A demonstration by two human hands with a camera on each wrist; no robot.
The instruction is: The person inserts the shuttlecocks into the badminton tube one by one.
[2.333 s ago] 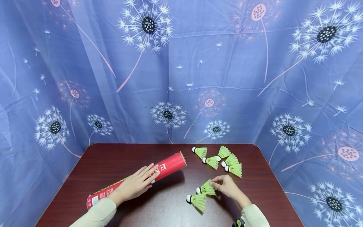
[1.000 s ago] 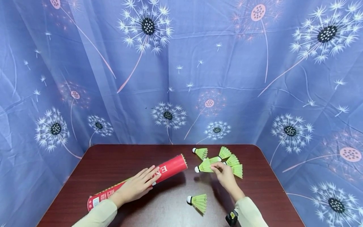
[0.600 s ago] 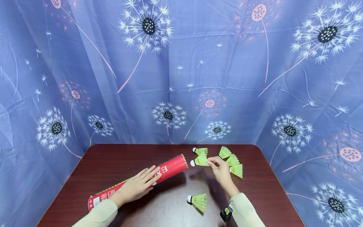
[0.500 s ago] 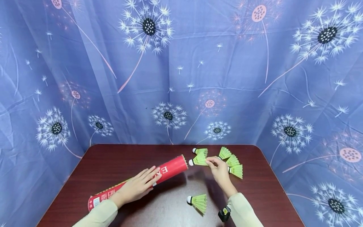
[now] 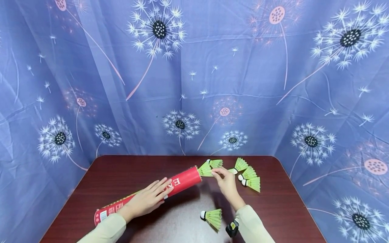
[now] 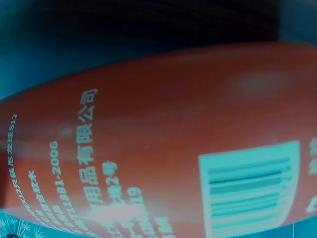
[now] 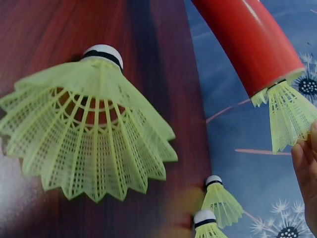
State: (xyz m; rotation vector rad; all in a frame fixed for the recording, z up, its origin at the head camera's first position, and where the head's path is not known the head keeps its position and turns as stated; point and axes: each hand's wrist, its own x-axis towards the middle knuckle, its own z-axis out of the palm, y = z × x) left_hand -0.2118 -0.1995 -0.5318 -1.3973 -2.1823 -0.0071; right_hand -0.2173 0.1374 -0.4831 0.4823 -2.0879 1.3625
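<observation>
A red shuttlecock tube (image 5: 185,179) lies slanted in the head view, its toothed right mouth raised above its shadow. My left hand (image 5: 146,200) holds the tube from above, fingers stretched over its side. My right hand (image 5: 226,185) pinches the skirt edge of a yellow-green shuttlecock (image 5: 204,169) between thumb and fingertips. In the right wrist view, that shuttlecock (image 7: 290,116) has its cork hidden inside the tube's mouth while its skirt sticks out. A single shuttlecock (image 5: 212,218) lies near the front. The left wrist view shows only the tube's printed side and barcode (image 6: 250,188).
Several more shuttlecocks (image 5: 251,184) lie loosely grouped at the table's back right. One of them (image 5: 216,163) lies just behind the held one. The dark red-brown table (image 5: 130,172) ends at a blue dandelion-patterned curtain (image 5: 200,77).
My right hand has picked up a shuttlecock from the front, carried it back and leftward, and brought its cork into the tube's mouth. The left hand and tube have hardly moved.
</observation>
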